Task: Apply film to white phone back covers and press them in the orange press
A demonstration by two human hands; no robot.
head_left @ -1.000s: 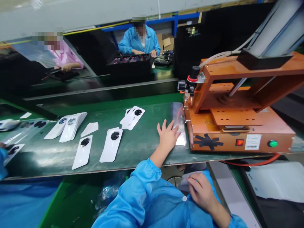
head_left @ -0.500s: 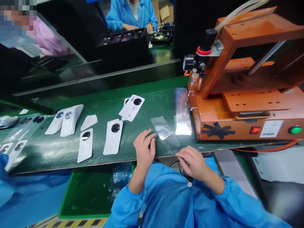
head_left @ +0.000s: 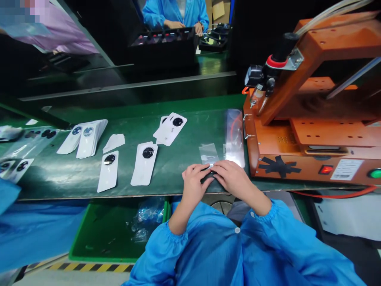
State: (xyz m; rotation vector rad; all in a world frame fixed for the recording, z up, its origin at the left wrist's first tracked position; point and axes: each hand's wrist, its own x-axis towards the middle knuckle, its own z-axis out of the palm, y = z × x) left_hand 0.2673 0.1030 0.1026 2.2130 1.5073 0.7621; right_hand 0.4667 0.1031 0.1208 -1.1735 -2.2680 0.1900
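My left hand [head_left: 195,180] and my right hand [head_left: 233,178] meet near the front edge of the bench, with fingertips almost touching. Both are closed, thumbs bent in towards the fingers, on the near end of a small clear plastic film [head_left: 208,152]. The film's far part lies flat on the green bench; its near end is hidden under my fingers. To the left lie white phone back panels with round black camera areas: a small stack [head_left: 144,165], a single panel [head_left: 108,172] and a fanned pile [head_left: 171,129].
An orange press machine [head_left: 297,159] stands at the right, beside a larger clear plastic sheet [head_left: 234,139]. More white panels [head_left: 89,139] and a white paper piece [head_left: 114,142] lie left. A green bin [head_left: 104,230] sits below. Another person [head_left: 175,16] works across the bench.
My hands have come together over the film, the right moving left and forward, the left moving right. The film has shifted and straightened. The view has turned slightly.
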